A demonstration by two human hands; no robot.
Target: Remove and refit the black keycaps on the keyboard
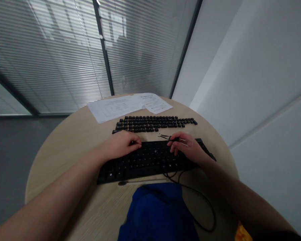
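A black keyboard (140,162) lies slightly slanted on the round wooden table. My left hand (125,144) is closed at its far left edge, thumb and index finger drawn together on the keyboard; the other fingertips are hidden. Over the keyboard's right half, my right hand (183,145) grips a small keycap puller (174,138), its thin dark prongs pointing left and silver wires showing behind the fingers. Beyond both hands, several rows of loose black keycaps (145,124) are laid out in keyboard order.
White printed sheets (115,107) lie at the table's far side. A black cable (198,192) curls toward the near right. A thin stick with a dark tip (122,183) rests before the keyboard, near blue fabric (158,212). A white wall (266,83) stands right.
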